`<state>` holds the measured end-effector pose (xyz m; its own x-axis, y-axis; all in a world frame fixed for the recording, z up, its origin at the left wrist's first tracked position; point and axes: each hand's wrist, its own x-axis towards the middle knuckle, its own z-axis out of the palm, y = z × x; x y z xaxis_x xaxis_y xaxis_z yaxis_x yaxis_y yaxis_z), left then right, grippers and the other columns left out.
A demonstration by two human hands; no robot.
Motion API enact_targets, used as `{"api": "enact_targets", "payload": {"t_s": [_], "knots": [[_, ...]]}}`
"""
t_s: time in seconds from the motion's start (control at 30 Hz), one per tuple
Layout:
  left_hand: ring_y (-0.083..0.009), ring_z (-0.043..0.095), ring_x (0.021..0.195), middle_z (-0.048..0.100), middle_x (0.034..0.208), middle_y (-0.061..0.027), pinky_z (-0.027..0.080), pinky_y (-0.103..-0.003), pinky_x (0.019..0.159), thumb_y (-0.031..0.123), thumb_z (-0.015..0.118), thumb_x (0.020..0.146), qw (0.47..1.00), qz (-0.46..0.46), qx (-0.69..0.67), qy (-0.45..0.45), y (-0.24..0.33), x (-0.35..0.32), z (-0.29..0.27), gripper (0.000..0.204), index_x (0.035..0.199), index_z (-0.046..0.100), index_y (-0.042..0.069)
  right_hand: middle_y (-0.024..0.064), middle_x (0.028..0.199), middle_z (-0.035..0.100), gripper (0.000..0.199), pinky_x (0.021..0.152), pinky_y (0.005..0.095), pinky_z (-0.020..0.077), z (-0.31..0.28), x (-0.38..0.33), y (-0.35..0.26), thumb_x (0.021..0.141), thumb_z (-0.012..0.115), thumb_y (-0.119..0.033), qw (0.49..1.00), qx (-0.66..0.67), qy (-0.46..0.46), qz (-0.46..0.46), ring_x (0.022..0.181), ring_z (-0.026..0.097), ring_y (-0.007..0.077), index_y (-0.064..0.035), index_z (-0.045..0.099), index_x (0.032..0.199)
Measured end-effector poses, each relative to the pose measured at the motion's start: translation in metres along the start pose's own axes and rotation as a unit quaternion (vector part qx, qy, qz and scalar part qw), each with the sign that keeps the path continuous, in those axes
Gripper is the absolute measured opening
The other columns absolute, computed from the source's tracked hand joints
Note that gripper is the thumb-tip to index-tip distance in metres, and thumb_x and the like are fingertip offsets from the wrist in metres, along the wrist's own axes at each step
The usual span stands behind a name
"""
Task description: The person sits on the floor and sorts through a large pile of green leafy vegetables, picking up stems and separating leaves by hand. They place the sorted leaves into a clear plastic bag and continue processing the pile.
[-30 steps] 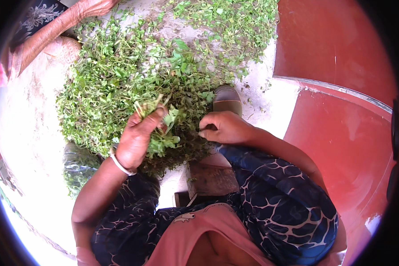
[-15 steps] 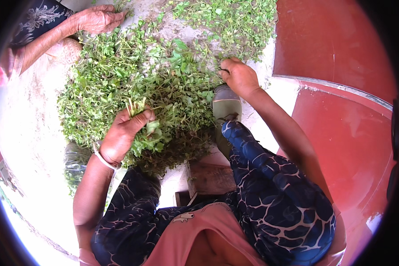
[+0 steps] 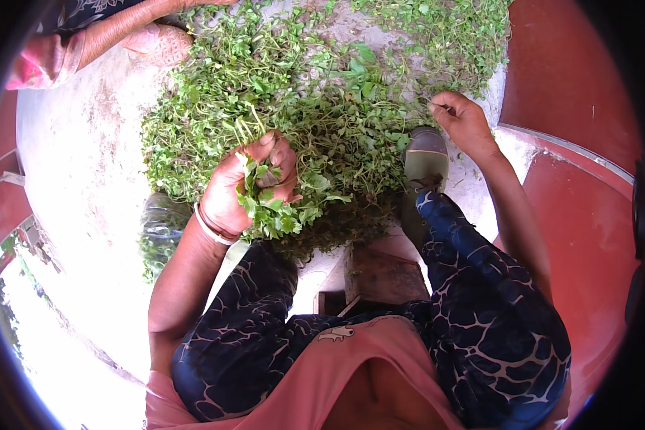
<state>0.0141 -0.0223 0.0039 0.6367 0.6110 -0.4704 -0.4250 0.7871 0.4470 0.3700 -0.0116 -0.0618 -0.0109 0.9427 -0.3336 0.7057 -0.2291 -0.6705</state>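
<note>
My left hand is closed around a small bunch of leafy greens. Pale stems stick up above the thumb, and leaves spill out below the curled fingers. The bunch is held over the near side of a broad heap of similar loose greens on the ground. On the right, my right hand is raised over the heap's right edge, just beyond a grey-green boot. Thumb and forefinger are pinched together there; anything between them is too small to make out.
Another person's forearm and foot are at the upper left, beside the heap. Red panels line the right side. A wooden block stands between my knees. Left of my left wrist is a dark shiny thing, unclear in kind.
The whole view has shifted, so the scene sits farther right and slightly higher. My left fingers have curled further around the bunch. The other person's hand has slipped out past the top edge.
</note>
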Motion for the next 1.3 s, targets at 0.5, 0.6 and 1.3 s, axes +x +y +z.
{"api": "enact_targets", "payload": {"t_s": [0.5, 0.6, 1.3], "knots": [[-0.0143, 0.047, 0.051, 0.045, 0.062, -0.0038, 0.04, -0.027, 0.05, 0.038, 0.051, 0.091, 0.994, -0.095, -0.038, -0.038, -0.007, 0.007, 0.031, 0.033, 0.076, 0.045, 0.009, 0.0017, 0.081, 0.056, 0.034, 0.057, 0.0224, 0.0443, 0.014, -0.036, -0.122, 0.089, 0.06, -0.017, 0.831, 0.409, -0.368, 0.077, 0.065, 0.053, 0.0068, -0.0037, 0.05, 0.119], [-0.0135, 0.047, 0.052, 0.045, 0.063, -0.0036, 0.041, -0.027, 0.052, 0.039, 0.05, 0.091, 0.993, -0.107, -0.016, -0.055, -0.015, 0.008, 0.026, 0.034, 0.076, 0.044, 0.01, 0.0011, 0.08, 0.054, 0.038, 0.059, 0.0226, 0.0426, 0.028, -0.041, -0.118, 0.087, 0.062, -0.017, 0.815, 0.377, -0.436, 0.059, 0.064, 0.051, 0.0076, -0.0029, 0.049, 0.12], [-0.0082, 0.043, 0.061, 0.042, 0.069, 0.0027, 0.035, -0.022, 0.051, 0.042, 0.067, 0.078, 0.998, 0.015, 0.014, 0.065, -0.021, 0.004, -0.015, 0.038, 0.087, 0.046, 0.012, 0.0023, 0.084, 0.056, 0.039, 0.063, 0.0239, 0.0459, -0.003, -0.037, -0.076, 0.089, 0.057, -0.012, 0.941, 0.201, -0.267, 0.053, 0.072, 0.057, 0.0096, -0.0103, 0.045, 0.126]]}}
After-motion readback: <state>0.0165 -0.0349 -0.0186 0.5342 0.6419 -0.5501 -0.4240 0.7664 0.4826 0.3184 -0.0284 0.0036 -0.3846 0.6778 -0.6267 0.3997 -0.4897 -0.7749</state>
